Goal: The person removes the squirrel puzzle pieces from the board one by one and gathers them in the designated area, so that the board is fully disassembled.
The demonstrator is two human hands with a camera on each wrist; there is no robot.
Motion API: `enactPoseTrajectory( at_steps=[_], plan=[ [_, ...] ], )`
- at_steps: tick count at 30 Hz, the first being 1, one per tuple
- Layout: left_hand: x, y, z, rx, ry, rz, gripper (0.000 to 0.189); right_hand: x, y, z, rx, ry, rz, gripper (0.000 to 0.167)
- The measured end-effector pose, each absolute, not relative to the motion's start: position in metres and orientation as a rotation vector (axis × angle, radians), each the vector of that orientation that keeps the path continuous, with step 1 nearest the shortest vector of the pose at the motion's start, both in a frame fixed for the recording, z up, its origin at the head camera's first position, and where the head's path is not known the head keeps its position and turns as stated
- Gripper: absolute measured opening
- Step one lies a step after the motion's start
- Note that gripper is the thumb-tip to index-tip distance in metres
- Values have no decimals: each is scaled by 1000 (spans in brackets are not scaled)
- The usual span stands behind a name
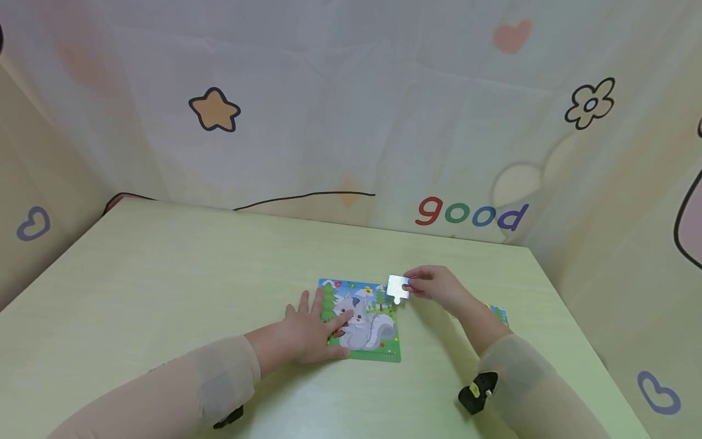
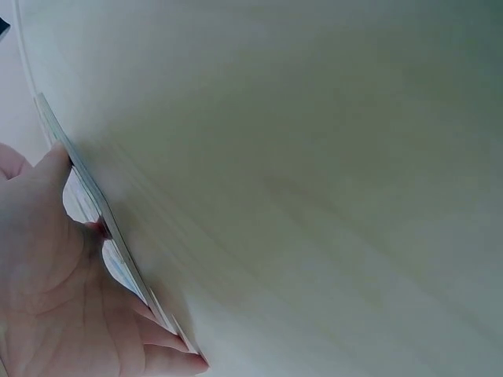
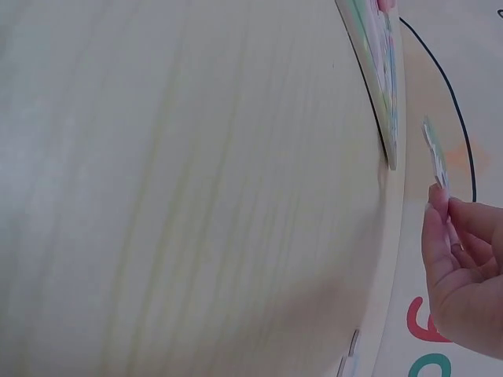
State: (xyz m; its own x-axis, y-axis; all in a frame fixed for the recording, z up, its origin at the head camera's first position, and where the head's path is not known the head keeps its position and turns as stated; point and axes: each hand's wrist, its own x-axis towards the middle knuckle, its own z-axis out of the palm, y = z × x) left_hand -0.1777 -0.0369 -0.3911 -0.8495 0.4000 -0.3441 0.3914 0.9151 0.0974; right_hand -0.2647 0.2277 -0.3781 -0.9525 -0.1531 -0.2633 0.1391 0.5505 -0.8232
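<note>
Squirrel puzzle, one, lies partly under the outspread left hand while the right hand pinches one piece.

On a pale table: a squirrel puzzle; a colourful piece.

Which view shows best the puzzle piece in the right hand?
The head view, because the puzzle piece shows its shiny face and knob. The right wrist view shows it nearly edge-on; the left wrist view, nothing.
</note>
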Motion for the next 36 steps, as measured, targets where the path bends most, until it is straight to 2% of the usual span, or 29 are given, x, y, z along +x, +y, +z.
enactPoseTrajectory(
  at_steps=[36],
  plan=[
    [-175, -36, -389, 560, 2708, 26, 74, -254, 267, -381, -2, 2554, -1189, 21]
  ],
)
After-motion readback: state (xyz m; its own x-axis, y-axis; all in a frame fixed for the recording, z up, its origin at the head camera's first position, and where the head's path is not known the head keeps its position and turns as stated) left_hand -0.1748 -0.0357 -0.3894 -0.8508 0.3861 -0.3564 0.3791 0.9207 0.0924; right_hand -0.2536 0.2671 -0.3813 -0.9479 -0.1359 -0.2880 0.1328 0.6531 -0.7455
